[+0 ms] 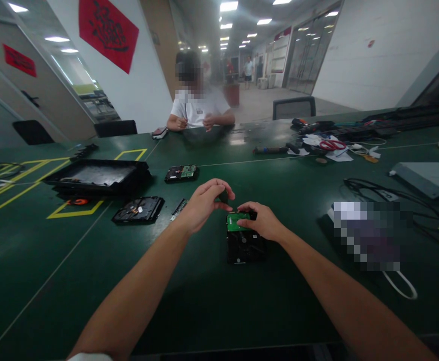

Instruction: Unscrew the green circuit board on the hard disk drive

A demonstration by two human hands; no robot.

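Note:
A hard drive (245, 246) lies on the green table in front of me, its green circuit board (238, 222) facing up at the far end. My right hand (265, 223) rests over the drive's far right side, fingers bent and touching the board and edge. Just above the far left corner hovers my left hand (207, 204), its fingers curled toward the thumb. Whatever may be between those fingertips is too dark and small to name. Partly behind my left wrist lies a narrow circuit board (179, 209).
Left of my hands lie another hard drive (138, 209) and a black tray (99, 175). A further drive (181, 173) sits beyond. Cables (370, 188), a grey metal box (426, 178) and red-handled scissors (332, 145) are on the right. A person (200, 110) sits opposite.

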